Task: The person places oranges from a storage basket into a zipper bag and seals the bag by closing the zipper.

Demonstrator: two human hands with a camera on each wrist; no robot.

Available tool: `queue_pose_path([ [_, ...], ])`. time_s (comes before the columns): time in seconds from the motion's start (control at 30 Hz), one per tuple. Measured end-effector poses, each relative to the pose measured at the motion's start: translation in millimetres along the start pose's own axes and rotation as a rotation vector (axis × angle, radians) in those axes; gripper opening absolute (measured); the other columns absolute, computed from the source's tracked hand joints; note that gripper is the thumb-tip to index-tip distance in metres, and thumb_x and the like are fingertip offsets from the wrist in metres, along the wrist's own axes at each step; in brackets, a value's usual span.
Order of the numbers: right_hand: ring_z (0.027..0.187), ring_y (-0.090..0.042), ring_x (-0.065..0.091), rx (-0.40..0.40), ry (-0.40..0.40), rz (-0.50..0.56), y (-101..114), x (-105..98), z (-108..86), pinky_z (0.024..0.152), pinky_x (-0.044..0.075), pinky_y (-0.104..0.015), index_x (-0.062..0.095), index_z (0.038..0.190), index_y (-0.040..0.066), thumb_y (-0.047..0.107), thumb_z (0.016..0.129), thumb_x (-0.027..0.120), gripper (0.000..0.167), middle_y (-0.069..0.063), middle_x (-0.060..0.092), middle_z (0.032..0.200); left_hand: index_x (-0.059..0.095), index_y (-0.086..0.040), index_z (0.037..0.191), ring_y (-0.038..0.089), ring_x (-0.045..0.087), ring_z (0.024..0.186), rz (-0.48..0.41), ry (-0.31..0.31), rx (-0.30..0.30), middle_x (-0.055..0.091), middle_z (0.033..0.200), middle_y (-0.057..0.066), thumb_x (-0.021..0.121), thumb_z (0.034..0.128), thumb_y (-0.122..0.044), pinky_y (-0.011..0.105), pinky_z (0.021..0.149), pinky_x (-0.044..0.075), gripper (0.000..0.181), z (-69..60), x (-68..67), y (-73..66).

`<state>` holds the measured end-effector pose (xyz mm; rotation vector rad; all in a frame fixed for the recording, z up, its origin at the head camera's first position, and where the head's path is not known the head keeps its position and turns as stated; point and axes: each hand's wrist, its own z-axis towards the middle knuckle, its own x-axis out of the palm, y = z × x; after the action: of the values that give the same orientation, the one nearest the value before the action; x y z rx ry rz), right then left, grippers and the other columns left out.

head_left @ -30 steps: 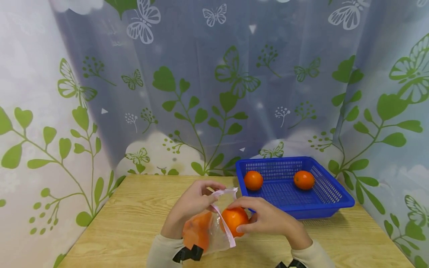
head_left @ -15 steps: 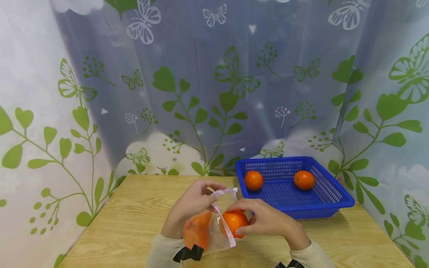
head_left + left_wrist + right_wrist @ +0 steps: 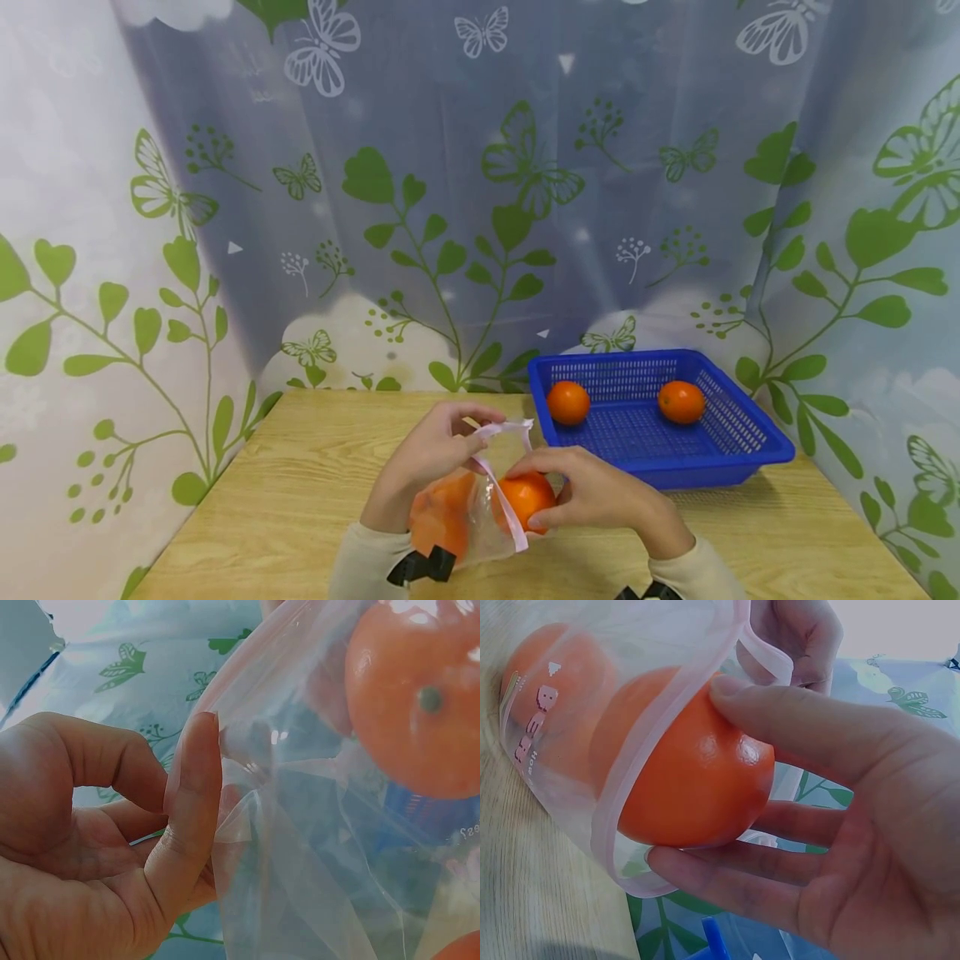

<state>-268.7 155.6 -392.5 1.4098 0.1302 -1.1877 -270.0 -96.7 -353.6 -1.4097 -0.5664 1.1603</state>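
Note:
My left hand (image 3: pixel 438 446) pinches the pink rim of a clear plastic bag (image 3: pixel 495 533) between thumb and fingers, and the bag's mouth faces right. In my right hand (image 3: pixel 600 492) is an orange (image 3: pixel 705 772), gripped by thumb and fingertips and partly inside the bag's mouth. Deeper in the bag, further orange fruit (image 3: pixel 559 682) shows through the plastic; how many pieces is hard to tell. In the left wrist view the orange (image 3: pixel 412 697) appears through the film, its green stem end visible.
A blue plastic basket (image 3: pixel 630 450) stands at the back right of the wooden table (image 3: pixel 300 475). Inside it lie two oranges, one at the left (image 3: pixel 567 403) and one toward the right (image 3: pixel 681 402). A printed curtain (image 3: pixel 450 250) hangs behind the table.
The orange in my right hand has shifted very slightly left, a bit further behind the bag's rim. My left hand and the basket stay where they were.

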Motion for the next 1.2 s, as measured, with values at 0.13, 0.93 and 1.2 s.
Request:
queue_pose_path([
  [0.13,0.101,-0.009,0.064,0.004,0.008,-0.002,0.0,0.4,-0.1,0.069,0.064,-0.023,0.067,0.129,0.011,0.02,0.087,0.083,0.045,-0.01,0.07,0.123,0.067,0.007,0.127,0.016,0.064,0.072,-0.004,0.002,-0.006,0.064,0.128,0.029,0.06,0.1013,-0.006,0.034,0.068,0.067,0.029,-0.9,0.1,0.1],
  [0.93,0.1,-0.011,0.065,0.027,0.048,0.008,0.5,1.5,2.2,0.073,0.064,-0.023,0.068,0.127,0.013,0.019,0.09,0.081,0.04,-0.007,0.072,0.118,0.067,0.005,0.128,0.016,0.064,0.076,0.005,0.003,-0.012,0.065,0.13,0.025,0.059,0.1023,-0.007,0.033,0.068,0.066,0.029,-0.5,-1.0,-0.8],
  [1.2,0.113,-0.024,0.069,0.057,0.041,-0.04,0.9,0.7,2.0,0.076,0.062,-0.018,0.07,0.126,0.008,0.011,0.091,0.077,0.035,-0.012,0.073,0.122,0.068,0.005,0.126,0.015,0.063,0.076,0.016,-0.005,0.005,0.065,0.131,0.026,0.059,0.1001,-0.004,0.034,0.067,0.066,0.029,-0.6,-0.8,-1.8],
])
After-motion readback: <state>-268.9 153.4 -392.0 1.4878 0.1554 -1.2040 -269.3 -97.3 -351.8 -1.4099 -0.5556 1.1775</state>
